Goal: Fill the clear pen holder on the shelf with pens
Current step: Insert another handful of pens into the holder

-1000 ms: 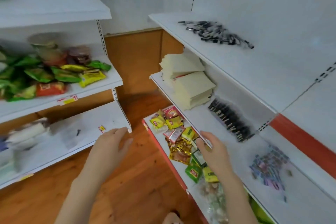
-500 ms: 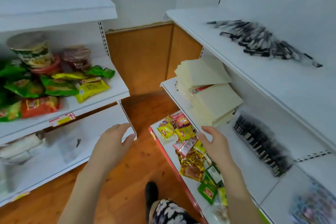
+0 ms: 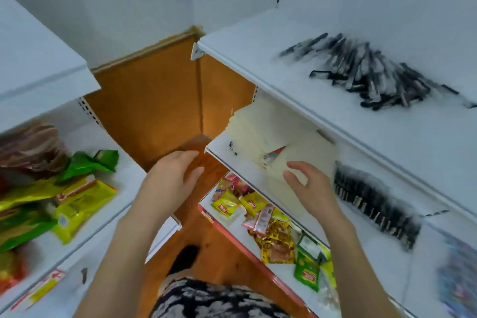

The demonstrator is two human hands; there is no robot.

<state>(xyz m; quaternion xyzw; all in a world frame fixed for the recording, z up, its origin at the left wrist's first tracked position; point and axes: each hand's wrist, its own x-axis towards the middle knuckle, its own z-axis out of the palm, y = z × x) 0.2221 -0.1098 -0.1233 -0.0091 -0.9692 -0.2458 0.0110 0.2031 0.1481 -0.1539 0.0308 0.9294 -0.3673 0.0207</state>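
A loose pile of dark pens (image 3: 366, 75) lies on the upper white shelf (image 3: 284, 77) at the right. A second row of dark pens (image 3: 374, 204) lies on the middle shelf (image 3: 260, 175) below it. No clear pen holder shows in this view. My left hand (image 3: 173, 175) hovers open over the aisle, fingers apart, holding nothing. My right hand (image 3: 309, 186) is open in front of the middle shelf, just above the stack of pale yellow paper pads (image 3: 273, 137), well below the upper pens.
Snack packets (image 3: 258, 209) crowd the bottom right shelf. Green and yellow bags (image 3: 77, 196) and a dark round container (image 3: 31, 147) fill the left shelving. A wooden panel (image 3: 144, 108) closes the corner. Wooden floor and my shoe (image 3: 185, 258) lie below.
The view has tilted up and swung right, bringing the upper pen pile closer. Both hands have risen; the right hand moved from the snack shelf to the paper pads.
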